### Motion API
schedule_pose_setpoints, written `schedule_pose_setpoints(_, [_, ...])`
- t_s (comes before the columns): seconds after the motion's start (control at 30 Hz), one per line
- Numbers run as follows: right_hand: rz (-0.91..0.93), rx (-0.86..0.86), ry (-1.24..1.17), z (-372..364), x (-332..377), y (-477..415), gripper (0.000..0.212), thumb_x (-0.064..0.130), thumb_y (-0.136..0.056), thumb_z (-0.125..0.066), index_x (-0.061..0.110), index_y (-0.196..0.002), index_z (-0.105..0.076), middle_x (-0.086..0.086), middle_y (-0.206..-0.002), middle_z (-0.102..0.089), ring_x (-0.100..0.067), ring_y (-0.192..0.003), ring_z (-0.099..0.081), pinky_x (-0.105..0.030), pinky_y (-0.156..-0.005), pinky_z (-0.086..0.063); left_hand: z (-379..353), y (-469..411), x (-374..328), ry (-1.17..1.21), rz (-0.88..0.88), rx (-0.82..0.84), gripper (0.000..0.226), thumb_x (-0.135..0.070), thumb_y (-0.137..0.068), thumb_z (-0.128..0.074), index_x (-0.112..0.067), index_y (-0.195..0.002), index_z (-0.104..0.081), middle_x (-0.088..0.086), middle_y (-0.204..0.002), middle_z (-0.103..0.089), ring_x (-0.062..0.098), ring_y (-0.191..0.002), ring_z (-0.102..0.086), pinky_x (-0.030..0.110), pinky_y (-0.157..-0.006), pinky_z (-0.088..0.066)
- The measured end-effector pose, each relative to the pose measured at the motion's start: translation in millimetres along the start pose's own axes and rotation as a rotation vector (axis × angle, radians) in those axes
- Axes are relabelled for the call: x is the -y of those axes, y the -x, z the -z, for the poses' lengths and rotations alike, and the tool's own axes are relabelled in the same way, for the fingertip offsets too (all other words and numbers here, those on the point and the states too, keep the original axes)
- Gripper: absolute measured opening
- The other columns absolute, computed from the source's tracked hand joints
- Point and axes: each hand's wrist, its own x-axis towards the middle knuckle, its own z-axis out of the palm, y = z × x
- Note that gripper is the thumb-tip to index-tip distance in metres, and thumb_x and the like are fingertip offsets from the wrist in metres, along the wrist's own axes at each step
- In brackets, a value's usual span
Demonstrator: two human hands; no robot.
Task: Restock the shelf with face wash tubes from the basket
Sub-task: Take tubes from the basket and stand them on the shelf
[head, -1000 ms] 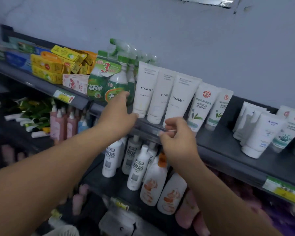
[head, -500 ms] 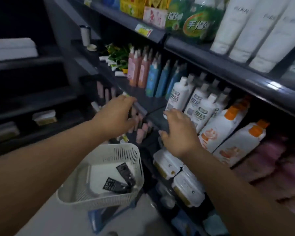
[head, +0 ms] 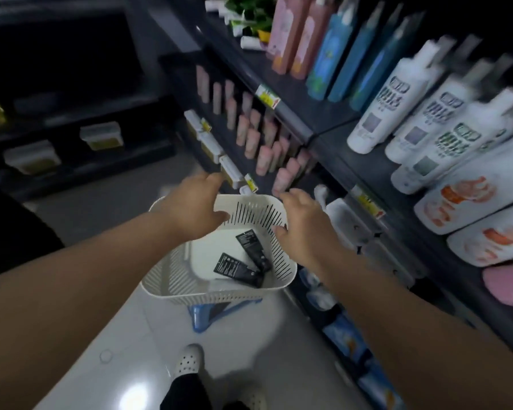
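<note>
Left hand (head: 190,208) and right hand (head: 302,229) hang loose-fingered and empty over the white basket (head: 219,291) holding two black tubes (head: 239,269), perched on a blue stool (head: 216,315) beside the bottle-lined shelf (head: 323,134).

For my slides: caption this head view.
Open left hand and right hand reach over a white basket holding black tubes.

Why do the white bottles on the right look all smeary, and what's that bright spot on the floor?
In the head view, the white bottles are streaked by motion blur, worst toward the right edge. The black tubes in the basket near the middle look fairly sharp. The bright spot is light glaring off the glossy floor. The shelves at upper left sit in dim shadow.
</note>
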Motion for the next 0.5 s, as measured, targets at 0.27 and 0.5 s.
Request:
schedule_pose_setpoints(0.27, [-0.064,0.16,-0.021,-86,-6,-45,0.054,0.025,-0.089,-0.062,0.015,-0.139,-0.042,-0.007,-0.148,-0.034,-0.031,-0.129,-0.041,-0.042,-0.103,-0.041,-93,-52,37,-0.068,-0.052,0.215,0.073,-0.04,-0.082,-0.067,-0.017,-0.144,-0.033,0.011,-0.137,-0.044,0.03,-0.124,-0.045,0.04,-0.1,-0.042])
schedule_pose_setpoints(0.5, [-0.19,0.425,-0.044,-185,-40,-82,0.051,0.024,-0.091,-0.058,0.016,-0.139,-0.043,-0.012,-0.139,-0.042,-0.03,-0.123,-0.048,-0.034,-0.096,-0.044,-197,-76,76,-0.111,-0.072,0.575,0.059,-0.042,-0.087,-0.061,-0.019,-0.137,-0.042,0.008,-0.133,-0.05,0.025,-0.123,-0.048,0.031,-0.099,-0.039])
